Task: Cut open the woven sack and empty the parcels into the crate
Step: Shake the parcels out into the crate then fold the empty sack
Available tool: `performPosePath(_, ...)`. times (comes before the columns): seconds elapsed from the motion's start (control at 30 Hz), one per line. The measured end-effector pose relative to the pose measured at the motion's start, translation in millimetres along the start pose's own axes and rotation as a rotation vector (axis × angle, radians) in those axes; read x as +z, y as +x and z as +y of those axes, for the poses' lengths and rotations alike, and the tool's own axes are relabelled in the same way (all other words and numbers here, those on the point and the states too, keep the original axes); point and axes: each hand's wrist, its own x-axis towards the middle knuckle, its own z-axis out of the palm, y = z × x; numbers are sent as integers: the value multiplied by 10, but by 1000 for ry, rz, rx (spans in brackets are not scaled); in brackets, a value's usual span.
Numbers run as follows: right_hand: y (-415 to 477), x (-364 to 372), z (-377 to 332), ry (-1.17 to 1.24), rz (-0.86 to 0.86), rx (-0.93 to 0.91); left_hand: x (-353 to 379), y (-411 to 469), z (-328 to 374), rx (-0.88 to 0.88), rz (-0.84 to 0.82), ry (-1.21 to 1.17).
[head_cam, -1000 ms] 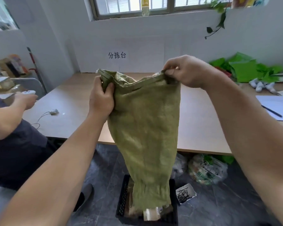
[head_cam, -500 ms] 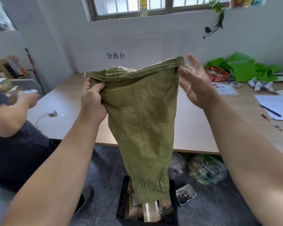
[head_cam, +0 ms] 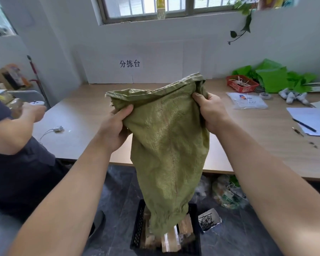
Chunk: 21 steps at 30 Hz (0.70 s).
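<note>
- While the sack (head_cam: 168, 148) hangs mouth-down in front of the table's near edge, both hands grip its upper end: the left hand (head_cam: 115, 130) is clenched on a bunch of cloth at the left, the right hand (head_cam: 210, 110) is clenched on the fold at the right.
- Most fingers of both hands are buried in the cloth or behind it; only the thumbs and knuckles show.
- The sack's gathered lower end reaches down into the crate (head_cam: 138, 226), which stands on the floor below the table's near edge.
- The sack covers the middle of the crate, so how full it is cannot be told; the crate's near wall is cut off by the bottom of the frame.
- Parcels (head_cam: 171, 241) show in the crate around the sack's end: pale and brown boxes, blurred, their number unclear.
- Whether anything is left inside the sack cannot be seen; it hangs slack and narrow.
- A small open box (head_cam: 209, 220) of dark bits lies on the floor just right of the crate; what the bits are is not clear.
- A bag (head_cam: 227, 193) sits under the table's near edge to the right, partly hidden by the right forearm.
- At the left edge a second person (head_cam: 17, 163) is cut off by the frame; a hand there holds a small white thing too blurred to name.
- On the table's far right lie a red basket (head_cam: 242, 83), green sheets (head_cam: 272, 76), and papers with a pen (head_cam: 304, 124).
</note>
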Motion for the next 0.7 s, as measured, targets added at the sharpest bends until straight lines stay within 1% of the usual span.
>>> performPosePath(0.03, 8, 1, 32, -18, 20, 14, 20, 18, 22, -4, 55, 26)
performPosePath(0.1, 27, 4, 90, -69, 57, 40, 21, 76, 48, -49, 94, 57)
performPosePath(0.17, 36, -10, 122, -212, 105, 52, 14, 121, 56, -124, 120, 75)
performPosePath(0.23, 4, -47, 121, -379, 108, -35, 13, 148, 39, -202, 175, 94)
performPosePath(0.3, -49, -90, 79, -433, -5, -164, 5, 168, 25, -252, 243, 104)
performPosePath(0.33, -68, -115, 49, -420, -99, -184, -15, 180, 26, -267, 274, 113)
performPosePath(0.4, -83, -154, 10, -423, -286, -102, -65, 187, 33, -292, 321, 125)
performPosePath(0.43, -93, -175, -7, -476, -368, -39, -91, 184, 40, -299, 338, 126)
performPosePath(0.53, -128, -199, -64, -772, -585, 141, -121, 179, 79, -301, 369, 154)
performPosePath(0.6, -150, -160, -74, -998, -666, 169, -105, 179, 107, -305, 376, 184)
performPosePath(0.63, -127, -139, -48, -1096, -673, 149, -90, 171, 114, -306, 365, 206)
performPosePath(0.7, -99, -86, 0, -1234, -633, 50, -80, 181, 105, -317, 323, 221)
